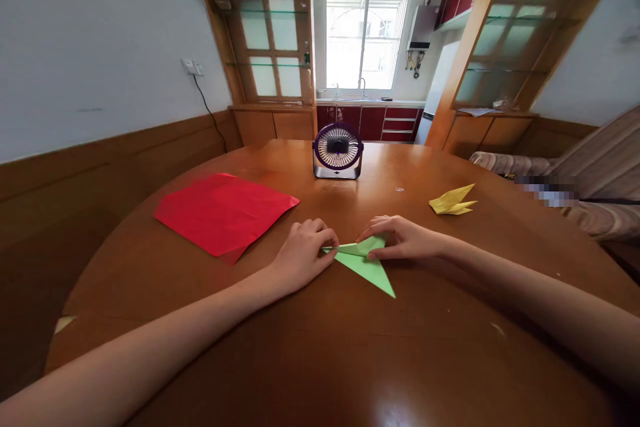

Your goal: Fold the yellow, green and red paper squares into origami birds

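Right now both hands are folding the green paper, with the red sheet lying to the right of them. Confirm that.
Not quite. The head view shows the red sheet to the left of the hands; both the left hand and right hand are on the green paper.

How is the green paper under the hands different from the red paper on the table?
The green paper is folded into a narrow pointed shape; the red paper lies as an open, flat square sheet. The green one is far smaller. The left hand and right hand press on the green paper; nothing touches the red one. Both lie on the wooden table.
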### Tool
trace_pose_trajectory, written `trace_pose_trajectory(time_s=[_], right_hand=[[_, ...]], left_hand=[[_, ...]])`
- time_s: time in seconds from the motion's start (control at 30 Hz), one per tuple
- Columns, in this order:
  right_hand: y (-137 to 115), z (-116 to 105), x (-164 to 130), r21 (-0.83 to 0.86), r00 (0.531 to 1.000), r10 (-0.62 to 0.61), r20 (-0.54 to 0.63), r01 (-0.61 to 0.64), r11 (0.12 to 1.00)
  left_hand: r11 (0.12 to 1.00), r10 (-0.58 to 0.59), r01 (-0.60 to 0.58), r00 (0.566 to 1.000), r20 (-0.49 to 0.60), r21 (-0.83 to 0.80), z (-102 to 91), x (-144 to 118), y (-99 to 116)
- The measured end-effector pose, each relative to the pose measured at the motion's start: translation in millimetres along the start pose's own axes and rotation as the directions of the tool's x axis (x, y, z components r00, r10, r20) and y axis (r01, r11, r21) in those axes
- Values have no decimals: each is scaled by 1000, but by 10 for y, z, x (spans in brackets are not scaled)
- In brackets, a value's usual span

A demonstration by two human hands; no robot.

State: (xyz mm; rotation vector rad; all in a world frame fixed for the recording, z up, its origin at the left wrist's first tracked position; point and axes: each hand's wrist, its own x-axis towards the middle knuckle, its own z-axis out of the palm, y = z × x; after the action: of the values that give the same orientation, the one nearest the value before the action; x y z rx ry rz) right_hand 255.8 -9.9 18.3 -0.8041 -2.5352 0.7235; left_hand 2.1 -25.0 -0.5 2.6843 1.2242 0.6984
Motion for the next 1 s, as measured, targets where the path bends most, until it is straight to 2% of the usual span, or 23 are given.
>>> trace_pose_trajectory(time_s=[0.1,0.17,0.27,0.37,0.47,0.53,0.63,0.67,0.83,1.0], right_hand=[[-82,-21,-5,42,999,10,52,-12,999],[-147,-11,-3,66,996,-23,91,17,998],[-246,31,6,62,987,-106,122,99,993],[-294,73,9,26,979,-152,134,149,988],[-228,100,10,-2,986,-155,54,156,988],[-124,117,20,-17,990,-118,-74,117,993],[66,153,61,-72,964,-67,-258,50,996],[123,166,81,-107,962,-70,-263,43,993],[257,206,166,-250,982,-124,-141,86,965],[209,192,140,-302,979,-115,-170,59,951]], left_hand=[[998,32,-26,995,-99,65,-26,26,-73],[1000,10,-9,993,-119,12,-20,44,-109],[995,-16,9,998,-68,-102,0,55,-108],[991,-2,3,1000,7,-133,-8,45,-41],[994,14,-9,999,43,-113,-45,27,36],[995,15,-10,999,52,-98,-67,17,66],[995,12,-7,999,45,-101,-73,9,84],[994,12,-8,999,41,-106,-68,7,89],[999,8,-4,998,69,-45,-42,-9,145],[997,60,-54,988,144,-48,-61,-38,183]])
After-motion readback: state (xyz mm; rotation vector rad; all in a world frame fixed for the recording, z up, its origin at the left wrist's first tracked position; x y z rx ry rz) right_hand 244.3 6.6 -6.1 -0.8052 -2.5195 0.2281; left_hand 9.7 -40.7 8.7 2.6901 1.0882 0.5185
